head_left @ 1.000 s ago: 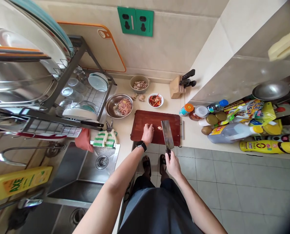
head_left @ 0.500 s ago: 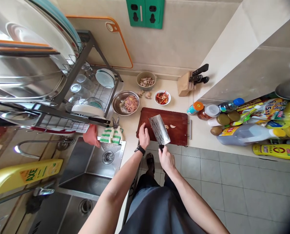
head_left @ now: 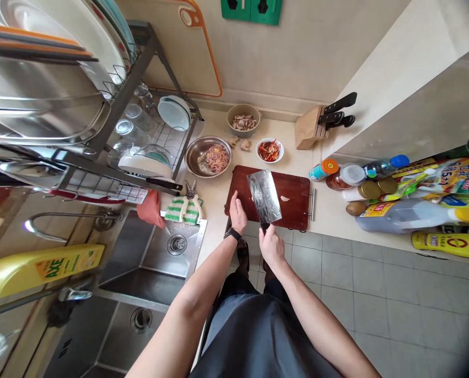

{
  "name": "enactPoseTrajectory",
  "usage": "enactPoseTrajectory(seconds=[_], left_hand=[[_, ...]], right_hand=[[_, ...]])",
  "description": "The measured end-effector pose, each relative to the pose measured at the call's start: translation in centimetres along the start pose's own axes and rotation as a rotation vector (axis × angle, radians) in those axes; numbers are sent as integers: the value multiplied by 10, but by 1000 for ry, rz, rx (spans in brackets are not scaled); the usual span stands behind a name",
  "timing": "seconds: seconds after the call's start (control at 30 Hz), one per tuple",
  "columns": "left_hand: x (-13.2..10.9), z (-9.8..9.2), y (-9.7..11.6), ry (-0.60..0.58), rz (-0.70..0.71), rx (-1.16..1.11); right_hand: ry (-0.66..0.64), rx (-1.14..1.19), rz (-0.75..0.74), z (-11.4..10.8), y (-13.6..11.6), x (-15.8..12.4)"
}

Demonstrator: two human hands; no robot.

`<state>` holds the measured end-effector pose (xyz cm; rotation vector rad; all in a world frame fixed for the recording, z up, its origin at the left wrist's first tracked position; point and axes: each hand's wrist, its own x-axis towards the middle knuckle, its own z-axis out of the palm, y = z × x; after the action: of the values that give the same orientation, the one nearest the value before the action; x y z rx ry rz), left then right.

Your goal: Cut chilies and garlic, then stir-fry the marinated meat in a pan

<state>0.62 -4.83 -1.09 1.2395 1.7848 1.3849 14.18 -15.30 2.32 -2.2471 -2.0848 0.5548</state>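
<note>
Gripping the cleaver point(head_left: 264, 195) in my right hand point(head_left: 271, 248), I have my fingers point(head_left: 266, 236) closed tight around its dark handle, the broad, tilted blade showing its face above the cutting board point(head_left: 297, 202). That firm hold keeps the heavy blade under control. My left hand point(head_left: 238, 211) lies open and flat at the board's near edge, just beside the blade, with its fingers point(head_left: 234, 198) spread and pointing away from me, where it can steady things without sitting under the edge. A small pale slice point(head_left: 284, 198) lies alone on the wood, to the right of the blade.

Beyond my wrist, the board sits on the desk point(head_left: 212, 215), close to the sink point(head_left: 167, 247), with a striped sponge point(head_left: 181, 211) and scissors point(head_left: 190, 190) on the sink's edge, handy for washing up. Farther up, a steel bowl point(head_left: 190, 157) holds sliced meat point(head_left: 217, 158), while a white dish point(head_left: 269, 150) holds red chilies point(head_left: 269, 150) and a ceramic bowl point(head_left: 243, 119) holds more pale slices. They are all within easy reach of the board. A knife block point(head_left: 307, 128) stands beyond them, bottles point(head_left: 395, 216) crowd the right, and a dish rack point(head_left: 120, 100) fills the upper left of the frame.
</note>
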Motion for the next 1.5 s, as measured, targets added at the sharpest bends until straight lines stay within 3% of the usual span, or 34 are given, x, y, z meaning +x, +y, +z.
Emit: enactPoseTrajectory(seconds=[0.17,0.27,0.5,0.77,0.93,1.1,1.33,1.5], left_hand=[[0,-2,1,-15,5,-31],[0,-3,2,-16,4,-51],[1,-6,2,-81,15,29],[-4,12,21,-223,238,383],[0,31,22,-271,290,538],[-4,42,24,-261,274,652],[-17,55,52,-224,261,822],[-23,75,71,-466,362,844]], right_hand=[[-178,-32,21,13,0,5],[-145,69,5,4,10,1],[97,464,-22,-33,53,-13],[92,336,70,-44,101,-22],[-12,129,110,-53,132,11],[-81,18,36,-68,149,55],[-157,-12,-62,-76,167,81],[-149,-47,-65,-75,175,96]])
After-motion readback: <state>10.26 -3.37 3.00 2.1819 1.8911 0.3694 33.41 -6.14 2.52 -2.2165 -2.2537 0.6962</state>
